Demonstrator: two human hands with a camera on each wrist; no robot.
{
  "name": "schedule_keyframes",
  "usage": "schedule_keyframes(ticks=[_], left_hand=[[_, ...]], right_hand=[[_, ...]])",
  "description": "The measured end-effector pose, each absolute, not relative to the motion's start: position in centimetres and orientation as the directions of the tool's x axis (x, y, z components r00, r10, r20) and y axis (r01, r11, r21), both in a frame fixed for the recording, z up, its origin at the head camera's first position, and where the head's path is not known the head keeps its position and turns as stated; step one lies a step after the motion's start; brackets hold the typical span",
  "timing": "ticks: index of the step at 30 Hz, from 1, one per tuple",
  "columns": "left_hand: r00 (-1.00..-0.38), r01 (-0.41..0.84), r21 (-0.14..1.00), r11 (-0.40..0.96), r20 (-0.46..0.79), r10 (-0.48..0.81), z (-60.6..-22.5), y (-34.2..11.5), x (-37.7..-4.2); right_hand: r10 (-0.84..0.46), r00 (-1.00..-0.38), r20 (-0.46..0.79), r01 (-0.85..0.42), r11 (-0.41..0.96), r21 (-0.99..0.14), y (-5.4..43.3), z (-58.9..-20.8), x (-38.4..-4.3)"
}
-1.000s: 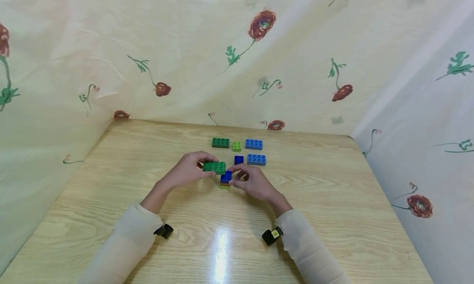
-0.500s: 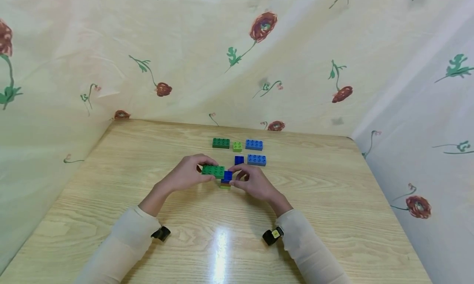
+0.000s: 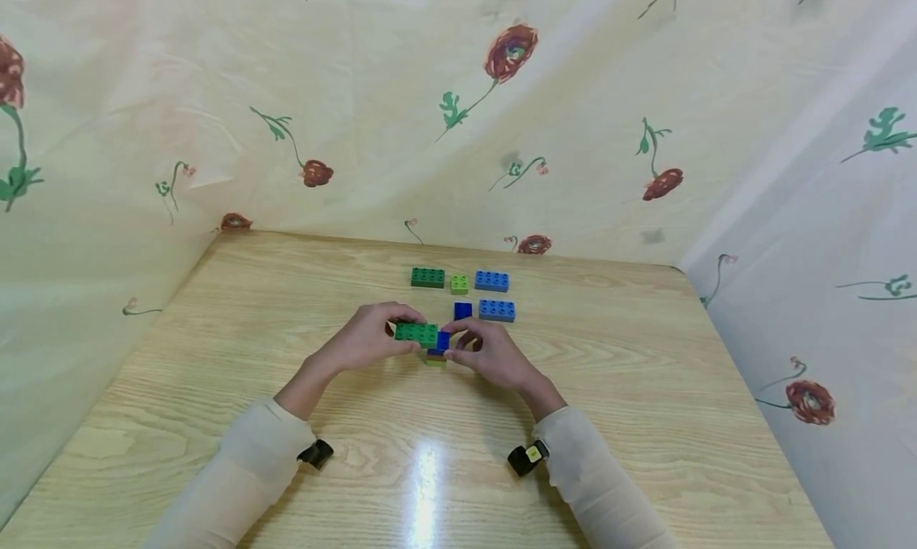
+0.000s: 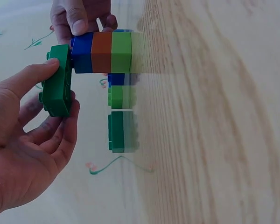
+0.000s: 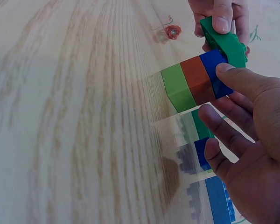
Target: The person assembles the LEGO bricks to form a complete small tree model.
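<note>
My left hand grips a green eight-stud toy brick between thumb and fingers. A short stack stands on the table, with a blue brick on top, an orange brick in the middle and a lime brick at the bottom. My right hand pinches the stack's blue brick from the right, thumb at the near side. One end of the green brick sits over the blue brick's studs, slightly tilted; whether they touch I cannot tell.
Behind the stack on the wooden table lie a dark green brick, a small lime brick, two lighter blue bricks and a small dark blue brick. Flowered cloth hangs behind the table's back edge.
My left hand has dipped slightly with the green brick, then shifted a little right, covering part of the stack's blue top. My right hand has stayed at the stack.
</note>
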State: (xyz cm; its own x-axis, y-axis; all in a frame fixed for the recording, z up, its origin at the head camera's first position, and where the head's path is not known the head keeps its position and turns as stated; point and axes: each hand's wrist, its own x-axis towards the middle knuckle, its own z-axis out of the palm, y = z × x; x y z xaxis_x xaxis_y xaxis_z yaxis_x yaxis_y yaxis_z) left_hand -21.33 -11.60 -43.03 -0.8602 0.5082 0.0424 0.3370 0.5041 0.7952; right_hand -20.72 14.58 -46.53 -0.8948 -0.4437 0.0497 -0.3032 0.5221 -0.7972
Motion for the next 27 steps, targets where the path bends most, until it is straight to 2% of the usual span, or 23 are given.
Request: schedule_keyframes(ticks=[27], left_hand=[[-0.835,0.372,0.761,0.531,0.025,0.549,-42.7,-11.04,-22.16]], right_hand=[[-0.461,-0.885,0.06,-0.315,0.501,-0.806,14.66,-46.51,-20.69]])
